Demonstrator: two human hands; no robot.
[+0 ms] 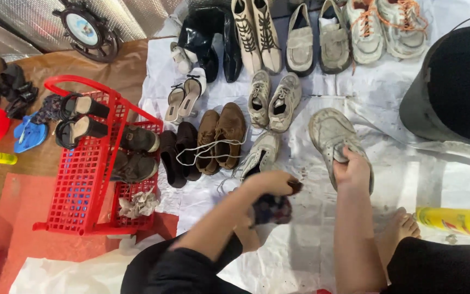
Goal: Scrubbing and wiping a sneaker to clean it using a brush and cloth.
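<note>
One grimy white sneaker point(333, 139) is gripped by the right hand point(353, 169), the left hand point(270, 183) beside it clutching a dark cloth point(272, 209); paired shoes beyond appear untouched.

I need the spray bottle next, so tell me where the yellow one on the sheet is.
The yellow bottle lies on its side on the white sheet at the far right of the head view, beside a bare foot and below the black bucket.

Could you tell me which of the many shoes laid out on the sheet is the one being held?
The dirty grey-white sneaker at the right of the spread: the right hand grips its heel end. The other shoes lie untouched; the left hand holds a dark cloth.
</note>
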